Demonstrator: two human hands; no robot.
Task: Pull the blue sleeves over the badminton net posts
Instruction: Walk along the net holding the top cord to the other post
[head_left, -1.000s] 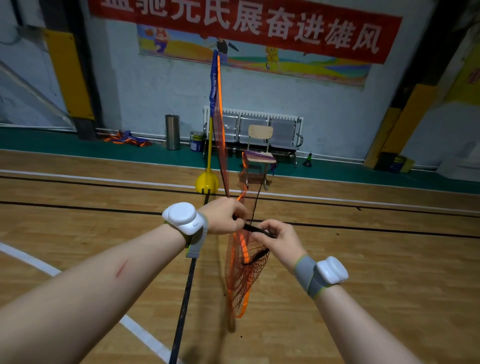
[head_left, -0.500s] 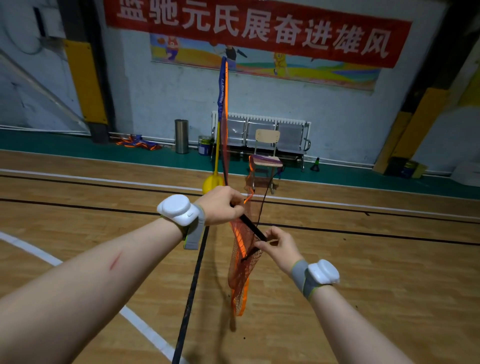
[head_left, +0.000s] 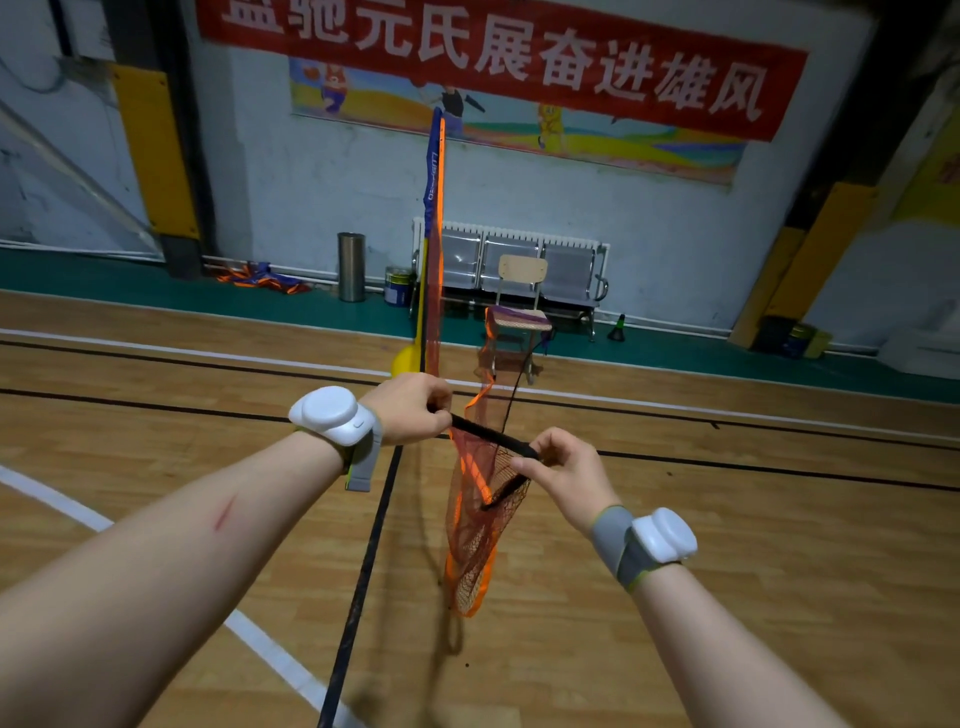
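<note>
In the head view, the left hand (head_left: 410, 415) is clenching around one end of a thin black rod (head_left: 488, 435), hiding its tip, while the right hand (head_left: 563, 470) is pinching the other end between thumb and fingers. The rod's long axis is slanting from upper left down to the right, above the wooden court floor (head_left: 727, 519). Bunched orange mesh net (head_left: 475, 525) is hanging from it. Far behind, the long blue fabric sleeve (head_left: 432, 166) is standing upright along the yellow net post (head_left: 405, 361), with its lower end hard to make out.

Open room lies at three and nine o'clock over the floor (head_left: 727, 519); the orange net (head_left: 467, 540) hangs at six, the far post (head_left: 431, 171) at twelve.
</note>
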